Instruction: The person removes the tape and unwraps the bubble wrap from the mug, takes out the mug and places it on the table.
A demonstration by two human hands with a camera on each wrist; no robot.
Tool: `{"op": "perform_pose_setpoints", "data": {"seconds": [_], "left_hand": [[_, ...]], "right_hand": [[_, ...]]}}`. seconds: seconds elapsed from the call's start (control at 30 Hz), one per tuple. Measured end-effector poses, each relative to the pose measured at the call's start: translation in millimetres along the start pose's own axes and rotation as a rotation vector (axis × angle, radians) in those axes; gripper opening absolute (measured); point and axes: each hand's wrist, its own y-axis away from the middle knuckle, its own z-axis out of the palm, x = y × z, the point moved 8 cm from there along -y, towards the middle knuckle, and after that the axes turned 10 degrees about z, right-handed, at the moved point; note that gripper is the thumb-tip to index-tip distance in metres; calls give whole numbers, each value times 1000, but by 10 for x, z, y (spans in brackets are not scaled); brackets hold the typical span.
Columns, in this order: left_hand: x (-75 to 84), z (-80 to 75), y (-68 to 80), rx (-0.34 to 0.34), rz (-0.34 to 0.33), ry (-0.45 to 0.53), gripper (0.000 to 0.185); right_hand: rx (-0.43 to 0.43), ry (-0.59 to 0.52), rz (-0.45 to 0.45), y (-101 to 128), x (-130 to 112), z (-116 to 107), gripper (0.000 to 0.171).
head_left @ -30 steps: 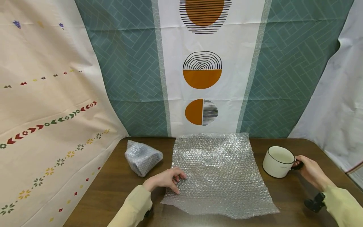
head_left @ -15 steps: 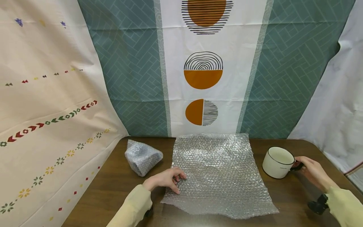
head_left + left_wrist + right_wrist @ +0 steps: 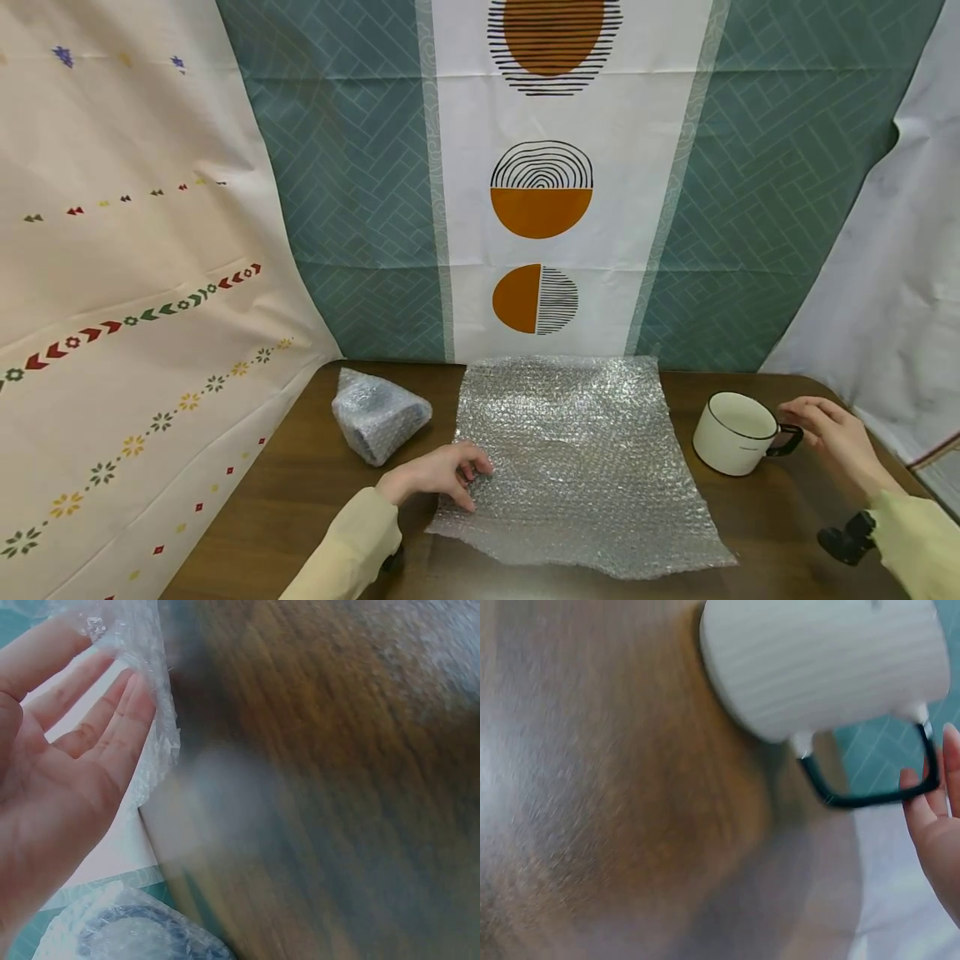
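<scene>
We see left hand [image 3: 435, 475] resting relaxed fingers on near-left edge of bubble wrap sheet [image 3: 577, 458], flat mid-table. Right hand [image 3: 836, 437] open beside black handle of white mug [image 3: 738, 433], right of sheet. Wrapped bundle [image 3: 378, 412] far left.

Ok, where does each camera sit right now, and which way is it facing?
Head: worn high, faces forward and down at the table, bubble wrap and mug; both hands and sleeves show.
Left wrist: close under the left hand, facing the wrap's edge; palm shows.
Right wrist: low beside the mug, facing its handle; fingertips of the right hand show.
Head and right wrist views share the mug.
</scene>
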Motion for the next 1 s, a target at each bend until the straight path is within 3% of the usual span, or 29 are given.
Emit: {"op": "perform_pose_setpoints", "data": {"seconds": [0.13,0.2,0.3,0.43,0.53,0.67,0.83,1.0], "left_hand": [[44,-41,11,13,3,-13,48],[65,-65,13,22,8,-19,50],[97,-107,16,36,23,-23,49],[140,-184,34,73,56,-23,45],[194,-259,57,114,106,-25,41],[280,-368,91,175,170,-62,37],[340,-521,126,263,136,-94,35],[362,-671,163,338,113,-103,35]], "right_hand": [[173,323,-6,-71,-113,-51,20],[215,401,-34,-79,-201,-19,17],[160,342,-75,-59,-332,110,14],[87,173,-89,-59,-446,306,13],[23,99,-105,-86,-518,485,13],[-43,118,-139,-139,-633,751,13],[-102,209,-184,-261,-715,1068,15],[-94,328,-155,-317,-755,1387,22]]}}
